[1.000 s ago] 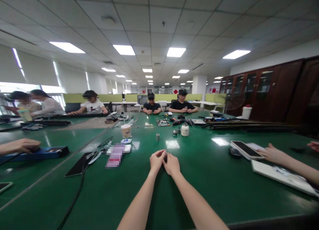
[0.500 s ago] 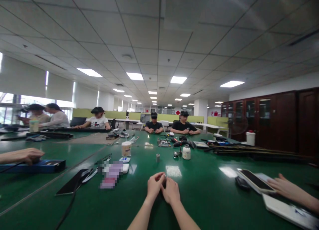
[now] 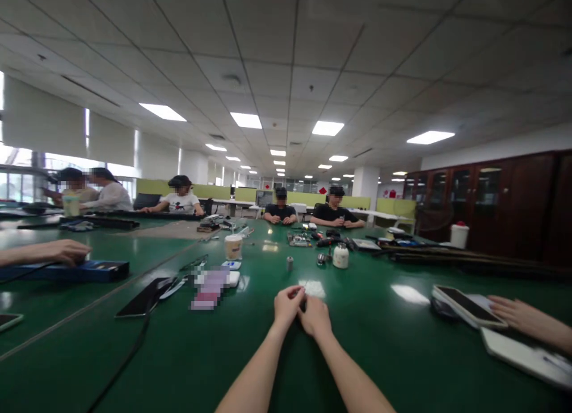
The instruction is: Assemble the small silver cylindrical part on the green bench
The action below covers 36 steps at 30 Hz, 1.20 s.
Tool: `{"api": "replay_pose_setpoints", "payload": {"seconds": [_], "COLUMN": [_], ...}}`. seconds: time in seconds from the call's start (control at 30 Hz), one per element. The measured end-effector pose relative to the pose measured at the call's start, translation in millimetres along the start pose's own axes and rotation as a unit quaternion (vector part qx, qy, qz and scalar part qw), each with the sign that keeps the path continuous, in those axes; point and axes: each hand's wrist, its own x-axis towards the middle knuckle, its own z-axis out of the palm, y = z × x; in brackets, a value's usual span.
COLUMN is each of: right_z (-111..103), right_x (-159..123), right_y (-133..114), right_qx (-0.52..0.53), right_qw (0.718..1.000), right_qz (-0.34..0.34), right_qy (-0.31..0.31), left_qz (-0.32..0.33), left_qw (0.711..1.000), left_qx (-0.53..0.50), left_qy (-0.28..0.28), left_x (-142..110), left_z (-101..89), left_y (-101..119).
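Note:
My left hand (image 3: 286, 306) and my right hand (image 3: 316, 317) rest together on the green table (image 3: 379, 353), fingertips touching. Both have their fingers curled and pinched round a small dark thing between them that I cannot make out. Just beyond my hands lie a bright ceiling-light reflection, a small metal cylinder (image 3: 289, 263) and a white jar (image 3: 341, 256).
A paper cup (image 3: 233, 247), a dark tablet (image 3: 143, 298) with a cable, and a blue box (image 3: 67, 272) under another person's hand lie to the left. On the right a person's hand (image 3: 521, 314) lies by a phone (image 3: 467, 306) and a laptop. Several people sit across the table.
The camera tilted up and then shifted slightly, so the scene slid in the picture. My hands have stayed pinched together at the same spot on the table.

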Motion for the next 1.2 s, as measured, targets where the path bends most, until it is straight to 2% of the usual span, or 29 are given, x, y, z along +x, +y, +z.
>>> {"api": "replay_pose_setpoints", "payload": {"seconds": [0.2,0.6,0.83,0.97,1.07,1.2], "right_z": [-2,1,-8,-12,-12,-11], "right_x": [2,3,3,3,3,7], "right_y": [0,0,9,12,12,14], "right_qx": [0.014,0.004,0.043,0.054,0.073,0.104], "right_qw": [1.0,1.0,0.998,0.998,0.996,0.993], "right_qz": [0.02,0.021,0.014,0.021,0.027,0.044], "right_qy": [-0.008,-0.012,-0.049,-0.037,-0.031,-0.036], "left_qz": [0.0,0.003,-0.007,-0.028,-0.056,-0.057], "left_qw": [1.0,1.0,1.0,0.999,0.994,0.983], "left_qx": [0.023,-0.007,0.004,-0.018,-0.071,-0.104], "left_qy": [-0.007,-0.011,-0.019,-0.034,-0.066,-0.142], "left_x": [3,7,6,7,9,9], "left_z": [3.7,7.1,8.0,6.3,0.5,-8.5], "left_y": [1,-9,-8,-6,-2,8]}}
